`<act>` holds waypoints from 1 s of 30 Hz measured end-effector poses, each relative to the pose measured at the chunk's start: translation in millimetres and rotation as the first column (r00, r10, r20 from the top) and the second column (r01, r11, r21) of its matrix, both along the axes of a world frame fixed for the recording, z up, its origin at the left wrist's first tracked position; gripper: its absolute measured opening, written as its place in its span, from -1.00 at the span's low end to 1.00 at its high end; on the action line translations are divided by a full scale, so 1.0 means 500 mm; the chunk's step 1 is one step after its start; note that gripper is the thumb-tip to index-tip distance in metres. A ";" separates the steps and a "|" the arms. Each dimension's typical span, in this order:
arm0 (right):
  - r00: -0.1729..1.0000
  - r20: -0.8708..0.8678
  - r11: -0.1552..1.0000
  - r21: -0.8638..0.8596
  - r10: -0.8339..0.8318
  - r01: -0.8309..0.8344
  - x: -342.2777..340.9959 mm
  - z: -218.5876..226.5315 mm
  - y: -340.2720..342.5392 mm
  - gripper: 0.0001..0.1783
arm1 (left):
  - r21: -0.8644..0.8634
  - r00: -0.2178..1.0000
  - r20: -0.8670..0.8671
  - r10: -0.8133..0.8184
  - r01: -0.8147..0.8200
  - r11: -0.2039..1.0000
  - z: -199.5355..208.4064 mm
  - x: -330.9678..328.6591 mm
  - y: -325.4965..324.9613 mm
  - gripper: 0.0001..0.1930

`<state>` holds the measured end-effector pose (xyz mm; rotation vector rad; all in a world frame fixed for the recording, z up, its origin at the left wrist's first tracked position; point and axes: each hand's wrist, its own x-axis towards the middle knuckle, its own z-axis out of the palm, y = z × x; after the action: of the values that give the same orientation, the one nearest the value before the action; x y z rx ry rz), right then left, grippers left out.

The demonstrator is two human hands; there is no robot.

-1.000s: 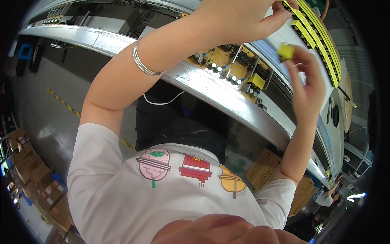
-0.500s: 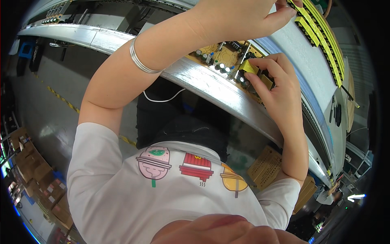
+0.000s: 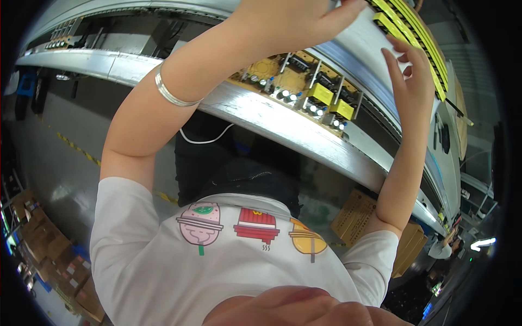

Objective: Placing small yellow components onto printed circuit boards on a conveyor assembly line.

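My left hand (image 3: pixel 304 22) is at the top edge, its thumb reaching toward rows of yellow-topped transformers (image 3: pixel 421 38); its other fingers are mostly cut off. My right hand (image 3: pixel 412 68) is raised over the pale surface beside those rows, fingers apart and slightly bent, with nothing visible in them. Below and between my hands lies a line of tan circuit boards (image 3: pixel 291 81) carrying capacitors, black parts and upright metal plates. One yellow transformer (image 3: pixel 321 94) stands on the boards, and another yellow transformer (image 3: pixel 342 109) sits to its right. My left forearm covers the boards' left part.
A shiny metal rail (image 3: pixel 261 117) runs along the near side of the boards. More boards with upright plates (image 3: pixel 61 38) stand at the far left of the line. Cardboard boxes (image 3: pixel 356 214) are below the rail at right, and stacked cartons (image 3: pixel 57 252) at lower left.
My right hand has left the yellow transformer on the boards and moved up and right toward the transformer rows. Both yellow transformers now show uncovered. My left hand has shifted slightly left.
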<state>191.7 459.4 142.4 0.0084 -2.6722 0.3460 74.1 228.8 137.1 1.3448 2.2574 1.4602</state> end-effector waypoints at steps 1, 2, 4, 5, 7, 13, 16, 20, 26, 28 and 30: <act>0.983 -0.174 0.985 0.149 -0.058 0.085 -0.018 -0.009 0.034 -0.63 | -0.048 0.999 0.052 -0.003 0.006 0.999 0.007 0.004 -0.002 -0.82; 0.981 -0.180 0.983 0.156 -0.067 0.096 -0.027 -0.020 0.056 -0.63 | -0.041 0.999 0.046 -0.014 0.016 0.999 0.012 0.004 -0.003 -0.82; 0.970 -0.217 0.958 0.237 -0.109 0.161 -0.045 -0.052 0.094 -0.60 | -0.102 0.999 -0.008 0.046 -0.047 0.994 0.017 0.002 -0.005 -0.82; 0.965 -0.232 0.943 0.277 -0.122 0.186 -0.051 -0.066 0.110 -0.58 | -0.130 0.996 -0.033 0.082 -0.086 0.988 0.016 0.003 -0.004 -0.82; 0.961 -0.245 0.927 0.314 -0.129 0.205 -0.059 -0.073 0.129 -0.57 | -0.161 0.991 -0.056 0.123 -0.131 0.978 0.011 0.003 -0.005 -0.82; 0.953 -0.286 0.934 0.302 -0.104 0.193 -0.076 -0.074 0.151 -0.60 | -0.085 0.999 -0.035 0.039 -0.042 0.995 -0.003 -0.010 0.001 -0.82; 0.967 -0.221 0.934 0.302 -0.127 0.192 -0.067 -0.067 0.157 -0.62 | -0.066 0.998 -0.053 0.026 -0.029 0.997 -0.003 -0.014 -0.001 -0.82; 0.972 -0.202 0.992 0.022 -0.120 0.127 -0.005 -0.003 0.072 -0.63 | 0.017 0.996 -0.089 -0.012 0.014 1.000 -0.005 -0.015 0.009 -0.82; 0.957 0.062 0.869 -0.438 0.282 -0.228 0.037 -0.027 -0.125 -0.71 | 0.128 0.985 -0.171 -0.026 0.048 0.991 -0.024 -0.023 0.001 -0.82; 0.947 0.224 0.885 -0.453 0.228 -0.106 0.058 -0.029 -0.155 -0.73 | 0.132 0.983 -0.186 -0.010 0.035 0.991 -0.038 -0.027 0.020 -0.82; 0.937 0.256 0.907 -0.403 0.237 -0.119 0.060 -0.039 -0.159 -0.74 | 0.133 0.974 -0.226 0.024 0.006 0.991 -0.052 -0.039 0.039 -0.82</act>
<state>221.7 380.2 122.9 0.0911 -2.8570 1.0002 54.8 248.4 111.0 1.6197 2.3377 1.5564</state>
